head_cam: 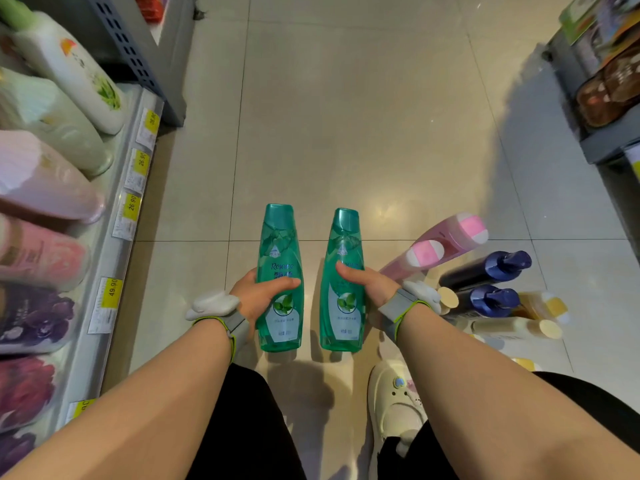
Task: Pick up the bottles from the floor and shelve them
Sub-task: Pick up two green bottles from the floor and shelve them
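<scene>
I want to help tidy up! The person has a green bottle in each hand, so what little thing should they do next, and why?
Probably turn toward the shelf on the left and carry both bottles to it. The left hand already grips one green bottle and the right hand grips the other green bottle, so both hands are full, while more bottles wait on the floor.

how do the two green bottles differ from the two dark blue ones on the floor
The green bottles have flat flip caps; the dark blue bottles have pump tops. The green ones are see-through and held, one gripped by the left hand, one by the right hand; the blue ones are opaque and lie untouched on the floor.
</scene>
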`<state>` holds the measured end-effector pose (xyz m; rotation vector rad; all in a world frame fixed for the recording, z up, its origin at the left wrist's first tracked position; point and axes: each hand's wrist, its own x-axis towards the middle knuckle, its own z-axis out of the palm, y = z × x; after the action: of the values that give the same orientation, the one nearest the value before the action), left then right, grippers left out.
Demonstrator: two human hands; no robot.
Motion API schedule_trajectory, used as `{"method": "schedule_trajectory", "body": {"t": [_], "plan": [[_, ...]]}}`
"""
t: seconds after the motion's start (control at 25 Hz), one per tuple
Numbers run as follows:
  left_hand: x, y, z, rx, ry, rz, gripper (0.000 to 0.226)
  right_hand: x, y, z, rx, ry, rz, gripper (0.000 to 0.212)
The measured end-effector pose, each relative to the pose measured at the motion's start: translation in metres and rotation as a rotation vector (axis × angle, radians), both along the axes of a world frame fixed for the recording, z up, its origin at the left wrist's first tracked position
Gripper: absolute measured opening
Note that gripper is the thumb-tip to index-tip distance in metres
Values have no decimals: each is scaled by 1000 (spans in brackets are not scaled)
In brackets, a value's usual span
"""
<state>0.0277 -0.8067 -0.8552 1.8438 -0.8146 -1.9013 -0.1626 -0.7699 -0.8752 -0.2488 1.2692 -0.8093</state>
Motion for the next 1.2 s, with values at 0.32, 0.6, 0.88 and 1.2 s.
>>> {"method": "schedule_trajectory", "body": {"t": [0.32, 0.6, 0.88, 1.2], "plan": [[-38, -16, 53, 8, -10, 23, 41, -23, -11, 52, 0, 142, 96, 32], [-58, -4, 193, -1, -40, 55, 33, -42, -8, 192, 16, 239, 122, 18], [-50, 13, 357, -56, -31, 40, 27, -40, 4, 349, -10, 251, 134, 18], [-7, 26, 479, -190, -32, 19, 28, 3, 14, 476, -136, 269, 185, 29]]}}
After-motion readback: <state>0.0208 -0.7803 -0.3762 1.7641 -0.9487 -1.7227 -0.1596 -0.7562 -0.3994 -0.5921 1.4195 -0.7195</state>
